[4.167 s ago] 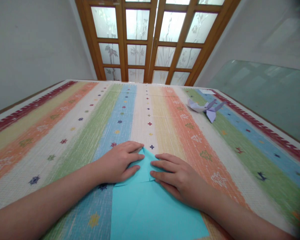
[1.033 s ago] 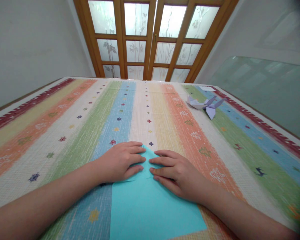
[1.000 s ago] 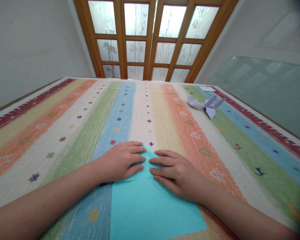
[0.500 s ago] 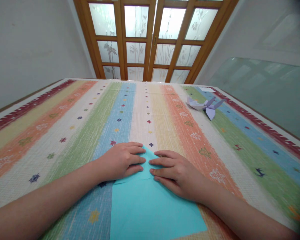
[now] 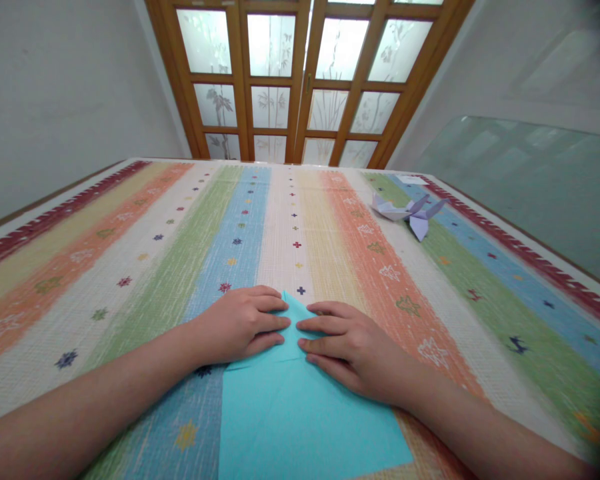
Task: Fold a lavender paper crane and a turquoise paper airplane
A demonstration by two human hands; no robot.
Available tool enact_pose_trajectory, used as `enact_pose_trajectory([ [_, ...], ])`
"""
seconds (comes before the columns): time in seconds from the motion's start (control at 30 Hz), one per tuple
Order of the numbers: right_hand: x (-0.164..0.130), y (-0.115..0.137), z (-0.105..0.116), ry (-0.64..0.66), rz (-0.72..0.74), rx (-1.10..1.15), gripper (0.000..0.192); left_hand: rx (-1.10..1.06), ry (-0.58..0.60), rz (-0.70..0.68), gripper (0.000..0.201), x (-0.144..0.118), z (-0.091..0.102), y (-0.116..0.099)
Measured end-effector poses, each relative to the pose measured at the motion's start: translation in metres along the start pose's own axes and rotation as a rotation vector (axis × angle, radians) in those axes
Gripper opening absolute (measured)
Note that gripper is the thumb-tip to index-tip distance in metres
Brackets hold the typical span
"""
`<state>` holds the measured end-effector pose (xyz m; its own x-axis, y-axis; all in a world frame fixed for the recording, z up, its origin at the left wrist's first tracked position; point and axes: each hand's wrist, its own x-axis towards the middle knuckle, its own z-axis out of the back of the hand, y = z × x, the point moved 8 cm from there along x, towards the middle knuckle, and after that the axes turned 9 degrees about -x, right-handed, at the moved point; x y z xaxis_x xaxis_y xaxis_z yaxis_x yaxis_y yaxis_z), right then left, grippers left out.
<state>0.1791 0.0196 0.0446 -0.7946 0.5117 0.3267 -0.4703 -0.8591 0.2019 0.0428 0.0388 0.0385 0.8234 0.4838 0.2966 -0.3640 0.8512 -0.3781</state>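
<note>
A turquoise sheet of paper [image 5: 300, 420] lies on the table in front of me, its far end folded to a point between my hands. My left hand [image 5: 247, 321] rests flat on the left side of the folded part, fingers stretched toward the middle. On the right side my right hand [image 5: 347, 343] presses down with its fingers spread slightly apart. The fingertips of the two hands almost meet over the paper. Both thumbs are hidden from view. The sheet's near edge runs partly out of the picture.
A striped tablecloth [image 5: 325, 240] covers the table. At the far right lie purple folded-paper figures [image 5: 417, 217], with a small white piece of paper [image 5: 412, 179] behind them. Wooden doors with frosted panes [image 5: 300, 83] stand beyond the table, and a greenish glass panel [image 5: 530, 173] is at right.
Hands and paper keep almost the same places. The whole view has shifted very slightly.
</note>
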Motion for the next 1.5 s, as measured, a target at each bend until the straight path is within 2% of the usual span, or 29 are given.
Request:
enact_pose_trajectory([
  [0.73,-0.001,-0.0018,-0.0011,-0.01,-0.007,0.009,0.021,-0.008,-0.004,0.022,0.029,-0.0026,0.0017,0.0049],
  [1.5,-0.0009,-0.002,-0.0022,0.021,-0.007,-0.003,0.023,-0.048,0.072,0.014,0.031,0.0012,0.0013,0.0097],
])
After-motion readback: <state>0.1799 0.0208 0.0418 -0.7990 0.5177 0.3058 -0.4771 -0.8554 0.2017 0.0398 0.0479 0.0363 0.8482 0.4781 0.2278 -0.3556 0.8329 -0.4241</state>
